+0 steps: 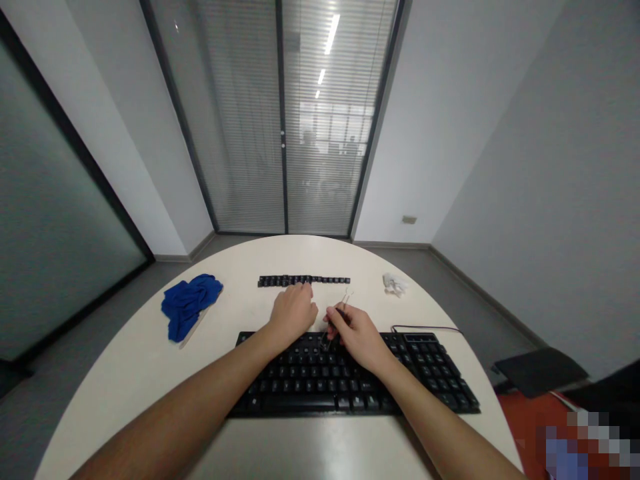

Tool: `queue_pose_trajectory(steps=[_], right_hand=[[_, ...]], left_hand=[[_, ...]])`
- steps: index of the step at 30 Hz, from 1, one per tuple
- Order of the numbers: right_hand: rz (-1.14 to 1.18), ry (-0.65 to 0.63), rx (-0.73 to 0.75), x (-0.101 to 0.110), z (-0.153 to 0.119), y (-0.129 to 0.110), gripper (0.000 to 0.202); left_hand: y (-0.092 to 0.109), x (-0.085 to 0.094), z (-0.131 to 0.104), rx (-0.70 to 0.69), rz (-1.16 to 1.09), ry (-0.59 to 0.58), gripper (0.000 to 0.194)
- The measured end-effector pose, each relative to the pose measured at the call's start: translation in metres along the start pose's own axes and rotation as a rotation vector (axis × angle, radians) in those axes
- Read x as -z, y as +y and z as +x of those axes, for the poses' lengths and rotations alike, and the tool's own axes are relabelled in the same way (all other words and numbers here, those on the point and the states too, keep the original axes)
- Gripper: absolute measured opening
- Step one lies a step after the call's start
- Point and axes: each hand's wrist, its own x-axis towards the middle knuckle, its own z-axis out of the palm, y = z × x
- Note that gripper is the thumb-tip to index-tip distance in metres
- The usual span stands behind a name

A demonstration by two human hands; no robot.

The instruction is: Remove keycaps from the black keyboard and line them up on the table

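Note:
A black keyboard (pixel 300 385) lies across the table in front of me. Beyond it, loose black keycaps (pixel 285 281) are lined up in rows. My left hand (pixel 294 311) reaches over the keyboard's back edge, its fingertips at the near side of the keycap rows; the fingers are bent, and what they hold, if anything, is hidden. Pinched in my right hand (pixel 354 331) is a thin wire tool (pixel 347 297), with one end pointing away from me and the other low over the keyboard's upper keys.
A crumpled blue cloth (pixel 190 303) rests at the left of the round table (pixel 125 380), beside a thin pale stick. White crumpled tissue (pixel 395 285) sits at the right. A cable (pixel 430 327) runs behind the keyboard. A dark chair part (pixel 543 370) stands beyond the right edge.

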Motion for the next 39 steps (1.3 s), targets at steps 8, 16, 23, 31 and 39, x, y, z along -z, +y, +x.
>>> queue_pose_trajectory(steps=[8,16,23,31,39], right_hand=[[-0.002,0.098,-0.078,0.012,0.018,0.014,0.052],[-0.020,-0.017,-0.226,-0.012,0.074,0.027,0.049],[-0.134,0.004,-0.206,-0.021,0.091,0.010,0.044],[-0.203,0.026,-0.185,-0.023,0.094,0.012,0.046],[-0.257,0.022,-0.153,-0.024,0.096,0.009,0.044]], left_hand=[[0.000,0.003,-0.074,-0.070,-0.169,-0.050,0.019],[-0.020,-0.003,-0.078,-0.095,-0.292,-0.024,0.017],[-0.029,0.001,-0.079,-0.092,-0.312,-0.021,0.017],[-0.031,-0.003,-0.080,-0.105,-0.313,0.004,0.017],[-0.029,0.002,-0.080,-0.095,-0.311,-0.010,0.016]])
